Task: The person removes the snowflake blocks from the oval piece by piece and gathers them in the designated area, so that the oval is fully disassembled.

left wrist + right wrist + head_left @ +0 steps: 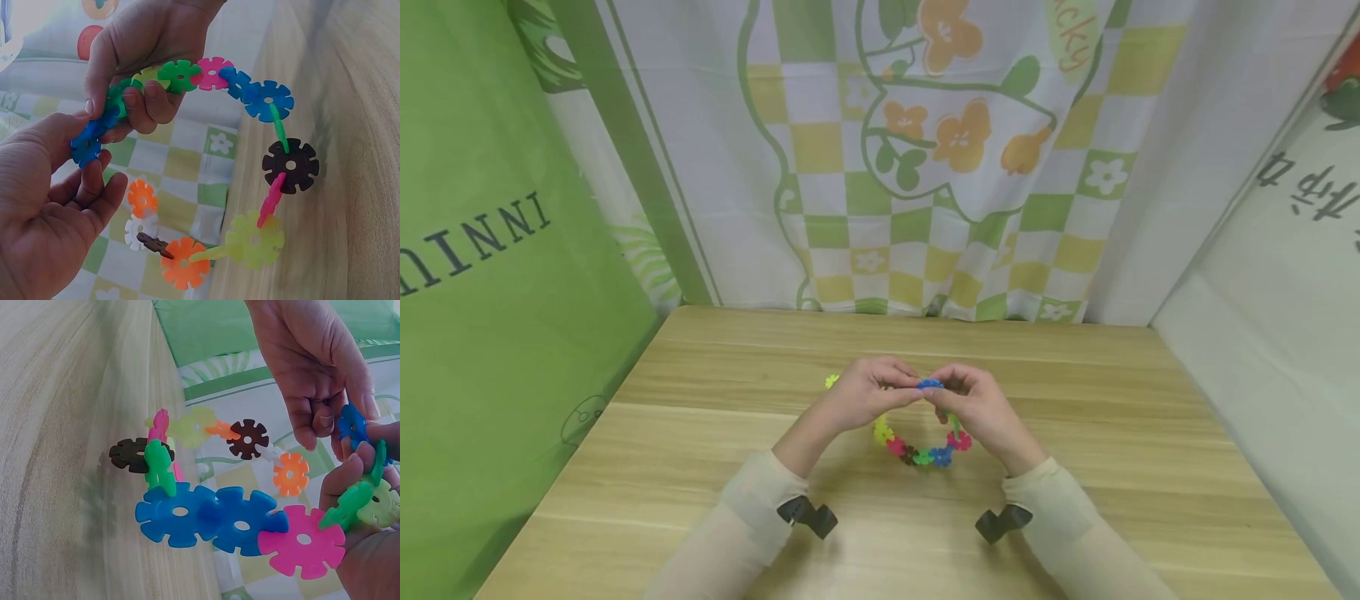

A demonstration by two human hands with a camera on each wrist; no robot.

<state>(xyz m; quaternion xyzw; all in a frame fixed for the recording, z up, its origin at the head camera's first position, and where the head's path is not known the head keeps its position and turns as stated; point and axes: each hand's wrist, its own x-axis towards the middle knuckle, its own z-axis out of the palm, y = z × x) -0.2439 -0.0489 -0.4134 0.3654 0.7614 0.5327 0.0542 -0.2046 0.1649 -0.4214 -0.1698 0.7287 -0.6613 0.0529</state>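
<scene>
A chain of coloured, notched plastic snowflake discs hangs as a loop from the hands. At one end are blue snowflake discs (86,147), joined together. My left hand (857,396) pinches the end blue disc between thumb and fingers. Close beside it, my right hand (977,407) grips the adjoining blue and green discs, its fingers hiding part of them. From there the chain runs through a pink disc (302,541), two blue ones and a dark brown disc (290,165). Its loose end, an orange disc (143,197) beside a white disc (137,233), hangs free below the hands.
The hands are over a wooden table (700,467). A patterned curtain (925,167) hangs behind it, with a green cloth (490,333) on the left and a white cloth (1262,292) on the right. Each wrist wears a small black camera (808,515).
</scene>
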